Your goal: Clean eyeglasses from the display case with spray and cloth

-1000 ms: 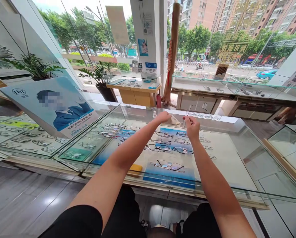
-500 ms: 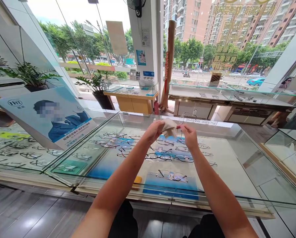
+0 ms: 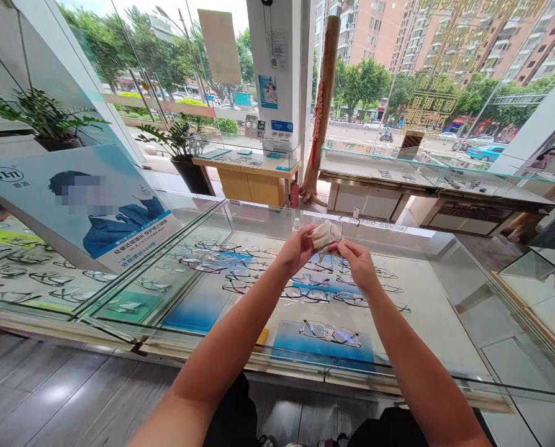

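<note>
Your two arms reach up from the bottom of the frame over the display case, whose near edge crosses below the middle and slopes gently down toward the right. Its far edge passes just beyond your hands, bordered by a white strip with printed characters. At left the advertising board leans over the neighbouring section, well apart from your left forearm. To the right of your right forearm, the glass top stretches on to the case's side edge; the grey floor fills the lower left.

Near the centre, your left hand is closed on a pale cloth, gripping it at its left side (the fingers behind it are hidden). Your right hand pinches a thin-rimmed pair of glasses between thumb and fingertips, the other fingers curled in. The glasses are above the case, right against the cloth as seen here; whether it wraps a lens, you cannot tell. A small spray bottle stands just beyond your left hand, and rows of spectacles lie beneath both hands.
</note>
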The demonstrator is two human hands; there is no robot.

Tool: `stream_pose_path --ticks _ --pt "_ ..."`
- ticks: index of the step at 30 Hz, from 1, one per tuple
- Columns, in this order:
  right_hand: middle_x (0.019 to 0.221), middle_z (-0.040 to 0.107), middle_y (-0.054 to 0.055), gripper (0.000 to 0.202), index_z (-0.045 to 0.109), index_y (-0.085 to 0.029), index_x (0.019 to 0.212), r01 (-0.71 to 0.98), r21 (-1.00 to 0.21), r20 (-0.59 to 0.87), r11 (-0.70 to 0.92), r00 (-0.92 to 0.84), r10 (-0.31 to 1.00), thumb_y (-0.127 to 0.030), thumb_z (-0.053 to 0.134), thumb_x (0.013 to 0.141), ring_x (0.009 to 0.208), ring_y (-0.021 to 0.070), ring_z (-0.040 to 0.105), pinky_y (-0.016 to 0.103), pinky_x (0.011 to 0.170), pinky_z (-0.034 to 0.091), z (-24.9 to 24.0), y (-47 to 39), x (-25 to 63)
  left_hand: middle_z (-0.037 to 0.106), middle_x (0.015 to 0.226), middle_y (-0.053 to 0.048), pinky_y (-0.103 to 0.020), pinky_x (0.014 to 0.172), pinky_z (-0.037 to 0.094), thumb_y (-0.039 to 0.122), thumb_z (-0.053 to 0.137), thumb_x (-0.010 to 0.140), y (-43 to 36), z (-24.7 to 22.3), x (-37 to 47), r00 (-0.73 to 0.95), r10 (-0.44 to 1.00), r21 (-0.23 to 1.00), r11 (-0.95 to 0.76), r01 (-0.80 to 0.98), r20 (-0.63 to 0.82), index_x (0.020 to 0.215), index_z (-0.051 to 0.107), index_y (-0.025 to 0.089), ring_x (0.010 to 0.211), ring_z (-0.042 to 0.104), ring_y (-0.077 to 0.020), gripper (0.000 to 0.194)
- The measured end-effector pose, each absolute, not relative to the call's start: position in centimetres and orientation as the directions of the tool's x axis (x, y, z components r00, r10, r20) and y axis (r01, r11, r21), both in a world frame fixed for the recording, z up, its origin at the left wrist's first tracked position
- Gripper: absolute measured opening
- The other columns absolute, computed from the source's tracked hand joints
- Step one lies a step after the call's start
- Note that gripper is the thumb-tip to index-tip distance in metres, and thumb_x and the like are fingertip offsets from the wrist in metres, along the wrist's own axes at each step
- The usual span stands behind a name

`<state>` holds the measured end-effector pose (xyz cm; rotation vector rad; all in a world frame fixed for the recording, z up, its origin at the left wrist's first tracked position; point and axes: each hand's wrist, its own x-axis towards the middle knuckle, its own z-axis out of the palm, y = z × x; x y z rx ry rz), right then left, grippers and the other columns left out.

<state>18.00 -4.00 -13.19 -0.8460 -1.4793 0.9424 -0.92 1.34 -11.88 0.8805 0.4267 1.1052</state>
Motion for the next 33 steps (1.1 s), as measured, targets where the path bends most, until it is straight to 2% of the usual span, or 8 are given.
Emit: stream_pose_path --ticks 5,8,14,19,22,27,31,33 --pt "0.095 0.082 0.006 0.033 0.085 -0.024 0.093 0.0 -0.911 0.411 0.413 -0.096 0.907 -0.051 0.067 0.097 0.094 0.0258 0.068 0.041 0.093 0.055 -12.8 -4.2 18.0 0.079 0.096 -0.008 -0.027 0.079 0.055 0.034 0.087 0.078 1.1 -12.0 -0.8 0.383 0.914 0.806 0.122 -0.58 0.137 0.109 0.081 0.013 0.085 0.072 -0.0173 0.038" --pt "0.094 0.082 0.006 0.03 0.085 -0.024 0.093 0.013 -0.911 0.407 0.411 -0.113 0.906 -0.047 0.067 0.098 0.092 0.0242 0.066 0.04 0.092 0.052 -12.8 -4.3 18.0 0.079 0.103 -0.007 -0.027 0.078 0.052 0.038 0.096 0.075 0.8 -12.2 -0.7 0.347 0.92 0.825 0.047 -0.563 0.185 0.112 0.079 0.016 0.087 0.072 -0.0161 0.047" --pt "0.09 0.078 0.005 0.032 0.084 -0.024 0.09 0.01 -0.915 0.397 0.403 -0.162 0.904 -0.051 0.068 0.097 0.089 0.0232 0.064 0.038 0.09 0.051 -12.9 -4.4 17.7 0.074 0.095 -0.002 -0.028 0.079 0.051 0.045 0.102 0.066 0.8 -12.4 -0.4 0.318 0.919 0.831 -0.016 -0.556 0.23 0.098 0.071 0.017 0.083 0.067 -0.0137 0.054" --pt "0.083 0.074 0.004 0.04 0.08 -0.023 0.081 -0.008 -0.926 0.372 0.378 -0.194 0.908 -0.061 0.072 0.092 0.086 0.0248 0.065 0.04 0.09 0.053 -12.8 -4.6 17.1 0.067 0.086 0.002 -0.025 0.071 0.047 0.051 0.101 0.067 0.6 -12.4 -0.1 0.303 0.924 0.842 -0.037 -0.538 0.234 0.088 0.061 0.018 0.072 0.059 -0.0101 0.056" --pt "0.084 0.074 0.005 0.043 0.08 -0.023 0.084 -0.02 -0.931 0.359 0.364 -0.227 0.905 -0.065 0.072 0.091 0.087 0.0257 0.066 0.042 0.091 0.054 -12.9 -4.6 16.8 0.068 0.086 0.002 -0.025 0.073 0.047 0.051 0.101 0.066 0.5 -12.5 -0.1 0.297 0.931 0.85 -0.026 -0.527 0.213 0.088 0.059 0.018 0.074 0.06 -0.0103 0.058" --pt "0.083 0.073 0.004 0.042 0.083 -0.023 0.088 -0.037 -0.928 0.37 0.371 -0.228 0.901 -0.063 0.072 0.092 0.087 0.025 0.065 0.041 0.089 0.055 -12.9 -4.8 16.9 0.075 0.096 -0.005 -0.029 0.083 0.051 0.052 0.099 0.07 0.6 -12.7 -0.3 0.339 0.924 0.885 0.001 -0.465 0.177 0.105 0.07 0.015 0.086 0.068 -0.0159 0.059" --pt "0.08 0.072 0.004 0.042 0.084 -0.023 0.088 -0.029 -0.925 0.375 0.379 -0.222 0.9 -0.062 0.072 0.092 0.083 0.0237 0.063 0.041 0.088 0.055 -12.7 -4.8 17.0 0.073 0.086 -0.005 -0.028 0.071 0.05 0.06 0.091 0.079 0.6 -12.7 -0.4 0.464 0.866 0.915 0.022 -0.404 0.184 0.104 0.074 0.013 0.074 0.066 -0.0157 0.056" --pt "0.081 0.072 0.005 0.042 0.084 -0.022 0.089 -0.041 -0.93 0.364 0.365 -0.236 0.901 -0.063 0.072 0.091 0.084 0.024 0.063 0.042 0.089 0.055 -12.8 -4.8 17.0 0.071 0.081 -0.003 -0.027 0.066 0.05 0.063 0.091 0.078 0.4 -12.6 -0.3 0.495 0.848 0.908 0.04 -0.417 0.19 0.102 0.074 0.013 0.069 0.064 -0.0145 0.058"
